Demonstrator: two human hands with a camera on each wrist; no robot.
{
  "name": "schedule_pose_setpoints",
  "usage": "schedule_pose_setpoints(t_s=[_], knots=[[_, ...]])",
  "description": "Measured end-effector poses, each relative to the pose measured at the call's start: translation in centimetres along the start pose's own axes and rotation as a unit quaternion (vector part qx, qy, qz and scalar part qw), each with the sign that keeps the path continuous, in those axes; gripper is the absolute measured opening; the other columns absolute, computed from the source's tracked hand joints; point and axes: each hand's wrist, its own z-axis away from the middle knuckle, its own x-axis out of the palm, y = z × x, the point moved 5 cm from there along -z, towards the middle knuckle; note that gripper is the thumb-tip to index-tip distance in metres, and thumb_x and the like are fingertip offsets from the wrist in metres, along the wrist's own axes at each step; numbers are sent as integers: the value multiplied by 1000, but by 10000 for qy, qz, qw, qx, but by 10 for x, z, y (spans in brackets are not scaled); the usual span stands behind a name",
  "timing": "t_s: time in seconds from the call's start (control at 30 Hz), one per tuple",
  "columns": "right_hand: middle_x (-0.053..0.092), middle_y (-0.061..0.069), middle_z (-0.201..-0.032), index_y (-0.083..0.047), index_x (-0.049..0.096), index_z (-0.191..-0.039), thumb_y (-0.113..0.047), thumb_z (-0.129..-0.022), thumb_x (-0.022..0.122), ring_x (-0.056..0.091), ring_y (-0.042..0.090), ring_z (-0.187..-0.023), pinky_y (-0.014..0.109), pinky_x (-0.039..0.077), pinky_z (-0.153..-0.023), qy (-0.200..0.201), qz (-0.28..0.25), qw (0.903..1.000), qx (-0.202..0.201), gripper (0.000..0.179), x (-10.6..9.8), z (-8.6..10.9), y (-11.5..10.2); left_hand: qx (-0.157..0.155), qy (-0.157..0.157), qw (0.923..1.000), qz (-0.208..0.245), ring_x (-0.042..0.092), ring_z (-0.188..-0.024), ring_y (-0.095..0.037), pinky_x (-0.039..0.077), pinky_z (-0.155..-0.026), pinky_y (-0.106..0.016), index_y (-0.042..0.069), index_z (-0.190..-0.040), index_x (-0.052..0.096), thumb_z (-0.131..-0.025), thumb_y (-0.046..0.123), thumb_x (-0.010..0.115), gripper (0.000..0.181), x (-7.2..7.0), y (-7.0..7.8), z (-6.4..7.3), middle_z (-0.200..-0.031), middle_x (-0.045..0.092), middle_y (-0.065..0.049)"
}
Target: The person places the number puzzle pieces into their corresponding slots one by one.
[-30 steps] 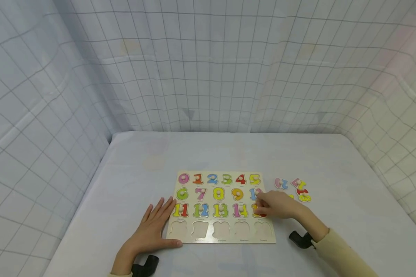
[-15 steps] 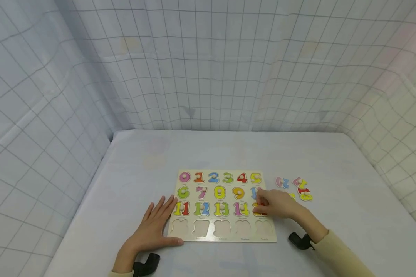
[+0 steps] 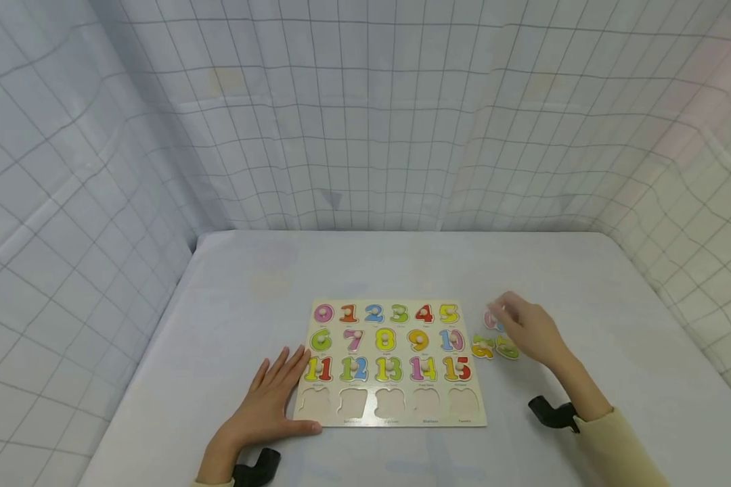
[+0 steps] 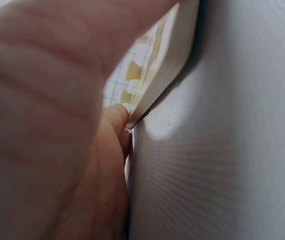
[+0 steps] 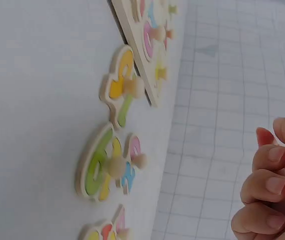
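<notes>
A wooden number puzzle board (image 3: 335, 427) lies on the white table, its upper rows filled with knobbed number pieces. My left hand (image 3: 267, 406) rests with fingers spread at the board's left edge, thumb along the lower left corner. In the left wrist view the board's side (image 4: 170, 65) runs beside the palm. My right hand (image 3: 533, 331) is raised over the loose pieces, fingers loosely curled, nothing seen in them. Beneath and beside it are an orange-and-green number piece (image 5: 116, 92), a green-and-yellow piece (image 5: 93, 172) and a pink-and-blue piece (image 5: 128, 176). The hand covers others in the head view.
More loose pieces (image 5: 100, 232) show at the bottom of the right wrist view. Shaped recesses (image 3: 390, 403) line the board's front row. White gridded curtains (image 3: 365, 135) enclose the table at the back and sides.
My right hand has left the board's right side, uncovering the 10 and 15 pieces, and moved right and away from me over the loose pieces. The left hand has stayed in place.
</notes>
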Motion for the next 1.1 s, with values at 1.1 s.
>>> schedule_pose_setpoints(t_s=[1.1], knots=[[45, -2, -60, -9, 59, -88, -35, -94, 59, 41, 14, -52, 27, 31, -44, -469, 587, 9955, 577, 26, 6, 22, 32, 75, 85, 9999, 6, 6, -143, -28, -2, -112, -50, 12, -151, 25, -61, 75, 68, 118, 0, 1, -1, -157, 19, -5]])
